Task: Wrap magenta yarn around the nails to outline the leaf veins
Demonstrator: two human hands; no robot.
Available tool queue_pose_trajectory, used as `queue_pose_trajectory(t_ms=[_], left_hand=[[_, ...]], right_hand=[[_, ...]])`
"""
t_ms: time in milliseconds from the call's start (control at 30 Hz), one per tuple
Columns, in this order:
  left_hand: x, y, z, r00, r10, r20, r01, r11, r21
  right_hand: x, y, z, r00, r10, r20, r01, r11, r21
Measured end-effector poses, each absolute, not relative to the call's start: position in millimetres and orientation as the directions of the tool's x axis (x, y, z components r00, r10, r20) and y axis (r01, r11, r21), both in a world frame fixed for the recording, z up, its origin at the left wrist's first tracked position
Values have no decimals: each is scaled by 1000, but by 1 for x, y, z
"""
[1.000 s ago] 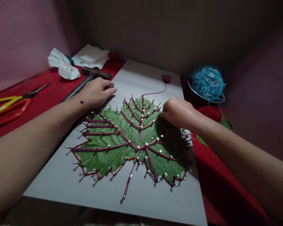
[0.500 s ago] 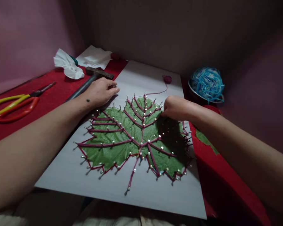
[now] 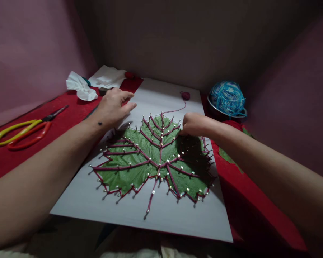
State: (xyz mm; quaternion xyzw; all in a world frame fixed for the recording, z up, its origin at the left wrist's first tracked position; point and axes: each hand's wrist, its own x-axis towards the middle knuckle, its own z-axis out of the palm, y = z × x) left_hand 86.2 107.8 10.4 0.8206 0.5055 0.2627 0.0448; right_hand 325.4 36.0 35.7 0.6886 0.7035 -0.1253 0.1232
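A white board [image 3: 177, 226] bears a green leaf [image 3: 121, 176] ringed by several nails. Dark pink yarn [image 3: 131, 166] runs between the nails, along the veins and parts of the outline. From the leaf's top, a strand leads to a small pink yarn ball [image 3: 186, 95] at the back of the board. My left hand [image 3: 115, 106] hovers at the board's left edge, fingers apart, holding nothing. Closed, my right hand [image 3: 193, 123] is at the leaf's upper right edge; its fingertips and anything in them are hidden.
Scissors with yellow and red handles [image 3: 29, 132] lie on the red cloth [image 3: 5, 165]. A hammer [image 3: 103, 91] is partly behind my left hand, near crumpled white tissue [image 3: 80, 87]. Blue yarn [image 3: 228, 99] fills a metal bowl [image 3: 220, 111] at the right.
The view has shifted slightly. My left hand has lifted a little, its fingers spread more, and now covers more of the hammer. My right hand remains at the leaf's upper right edge.
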Motion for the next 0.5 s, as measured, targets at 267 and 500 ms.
queue_pose_trajectory(t_ms=[267, 500], left_hand=[[132, 70, 37, 635, 720, 280, 631, -692, 350], [158, 59, 44, 754, 630, 187, 587, -773, 242]], right_hand=[[322, 35, 44, -43, 919, -392, 999, 42, -9], [316, 23, 40, -38, 972, -233, 997, 52, 53]])
